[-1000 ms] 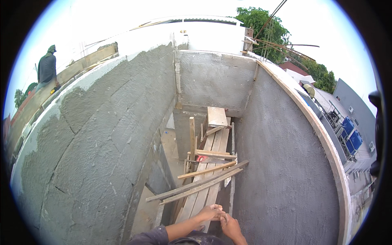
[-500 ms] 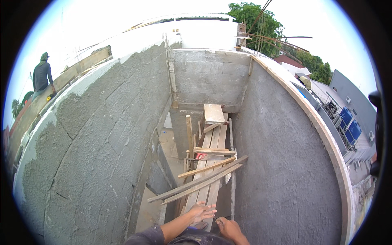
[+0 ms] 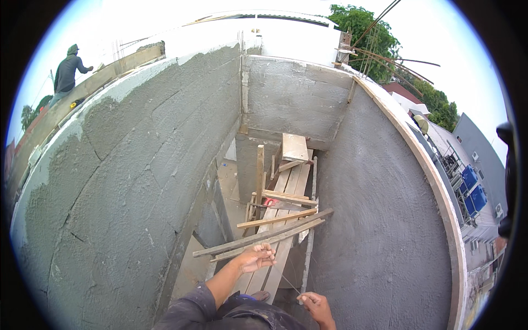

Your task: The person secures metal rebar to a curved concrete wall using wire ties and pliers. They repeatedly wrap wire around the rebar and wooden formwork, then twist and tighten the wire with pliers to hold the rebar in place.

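Note:
My left hand point(image 3: 257, 258) is raised over the plank walkway, its fingers curled and pinched together. Lower and further right, my right hand point(image 3: 318, 309) is closed too, thumb against the fingers. Between the two hands runs a thin line point(image 3: 286, 281), slanting down to the right; whether it is string or wire I cannot tell. Loose wooden battens point(image 3: 258, 242) lie crosswise over the planks just beyond my left hand. My foot point(image 3: 260, 296) shows on the planks point(image 3: 274, 281) below.
Rough grey walls rise at left point(image 3: 126, 181) and right point(image 3: 385, 209); a wooden strip point(image 3: 432, 170) edges the right one. Further along the planks lie a red-handled saw point(image 3: 269, 202) and a pale board point(image 3: 295, 148). A co-worker point(image 3: 67, 71) sits atop the left wall. Bent rebar point(image 3: 390, 61) sticks out at back right.
My hands have moved apart: the left up and to the left, the right slightly to the right, with the line stretched between them. The co-worker's arm has lifted from the wall.

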